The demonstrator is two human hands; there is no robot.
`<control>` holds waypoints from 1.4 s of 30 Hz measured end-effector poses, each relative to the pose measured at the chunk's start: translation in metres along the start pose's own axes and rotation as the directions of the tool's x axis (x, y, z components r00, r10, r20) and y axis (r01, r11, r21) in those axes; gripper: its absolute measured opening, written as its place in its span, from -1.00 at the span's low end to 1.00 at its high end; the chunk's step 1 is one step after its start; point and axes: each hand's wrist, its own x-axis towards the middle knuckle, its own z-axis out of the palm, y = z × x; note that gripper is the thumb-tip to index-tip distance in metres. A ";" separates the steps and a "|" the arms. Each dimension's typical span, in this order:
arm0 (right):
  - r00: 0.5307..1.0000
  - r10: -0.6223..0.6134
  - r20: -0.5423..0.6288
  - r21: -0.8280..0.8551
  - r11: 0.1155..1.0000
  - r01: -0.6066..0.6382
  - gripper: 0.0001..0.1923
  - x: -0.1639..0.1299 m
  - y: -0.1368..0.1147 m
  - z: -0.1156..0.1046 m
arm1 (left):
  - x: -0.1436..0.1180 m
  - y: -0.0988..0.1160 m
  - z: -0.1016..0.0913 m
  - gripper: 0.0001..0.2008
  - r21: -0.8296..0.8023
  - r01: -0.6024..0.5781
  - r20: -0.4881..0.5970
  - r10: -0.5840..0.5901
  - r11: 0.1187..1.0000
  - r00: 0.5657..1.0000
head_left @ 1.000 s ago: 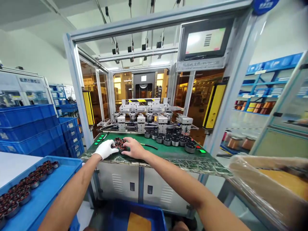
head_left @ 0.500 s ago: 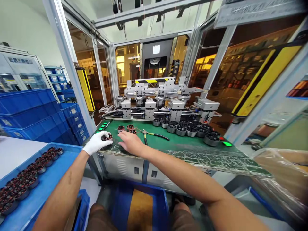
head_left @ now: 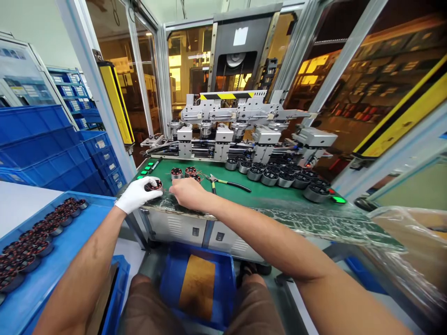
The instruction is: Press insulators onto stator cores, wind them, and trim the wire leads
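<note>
Pinching a small wound stator (head_left: 154, 185) between gloved fingers, the left hand (head_left: 137, 194) closes its grip around the part's rim at the near left corner of the green surface (head_left: 279, 204). The right hand (head_left: 188, 193) lies bare just to the right of that grip, palm down with its fingers curled toward the surface; whether it holds anything beneath them cannot be told.

Just beyond the two hands sit three more stators (head_left: 185, 172), and to the right of the bare hand lie cutters (head_left: 223, 182), handles pointing away. Further right is a cluster of grey rotor housings (head_left: 279, 176). Left of the gloved grip and lower down, a blue tray (head_left: 52, 260) carries rows of the same wound parts.

The stator looks like a steel core wrapped in fine copper wire, so it is likely dense for its size and rigid in the body, while the windings are probably the delicate part, easily nicked or scraped. Its outer rim seems the safest place to hold, with fingers spread around the edge rather than pressing on the coils.
</note>
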 end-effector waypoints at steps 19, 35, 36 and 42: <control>0.899 0.129 -0.420 0.171 0.983 -0.061 -0.58 -0.024 0.063 0.009 | 0.042 0.058 -0.030 -0.44 0.382 -0.070 0.127 0.023 0.922 0.992; 0.936 0.127 -0.329 0.230 0.972 -0.051 -0.69 -0.029 0.045 0.029 | 0.049 0.072 0.011 -0.45 0.561 -0.139 0.333 -0.068 0.816 0.940; 0.944 0.132 -0.303 0.243 0.968 -0.057 -0.77 -0.027 0.039 0.031 | 0.046 0.072 0.011 -0.43 0.555 -0.129 0.325 -0.072 0.822 0.943; 0.969 0.133 -0.208 0.261 0.962 -0.076 -0.79 -0.030 0.034 0.033 | 0.041 0.067 0.015 -0.43 0.520 -0.099 0.301 -0.074 0.849 0.951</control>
